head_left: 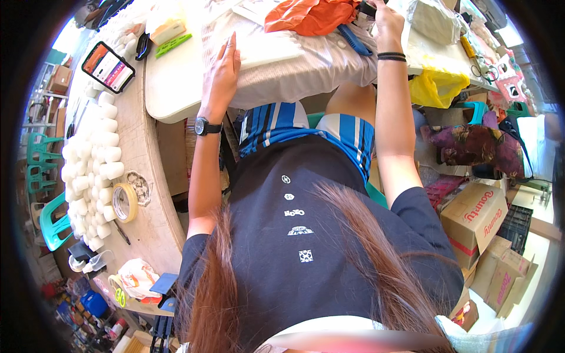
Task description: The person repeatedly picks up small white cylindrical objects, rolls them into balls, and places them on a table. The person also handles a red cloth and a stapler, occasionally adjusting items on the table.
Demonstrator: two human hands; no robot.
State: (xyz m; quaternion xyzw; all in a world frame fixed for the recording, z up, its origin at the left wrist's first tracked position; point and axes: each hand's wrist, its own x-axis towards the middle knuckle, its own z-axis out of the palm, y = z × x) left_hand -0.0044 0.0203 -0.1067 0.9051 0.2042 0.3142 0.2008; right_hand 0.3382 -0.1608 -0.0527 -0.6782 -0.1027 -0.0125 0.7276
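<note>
Across the worktop (170, 91), the left hand (221, 79) lies flat, fingers (229, 48) straight, over white cloth (309, 80); the right hand (389, 25) grips something dark (368, 9).

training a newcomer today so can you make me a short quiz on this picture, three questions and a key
1. Which wrist wears the wristwatch?

2. True or false: the fingers of the left hand are stretched out straight rather than curled into a fist.

3. Which of these is nearest to the roll of tape on the wooden table?
a) the orange plastic bag
b) the white cylinders
c) the yellow plastic bag

Key:
1. The left
2. True
3. b
</note>
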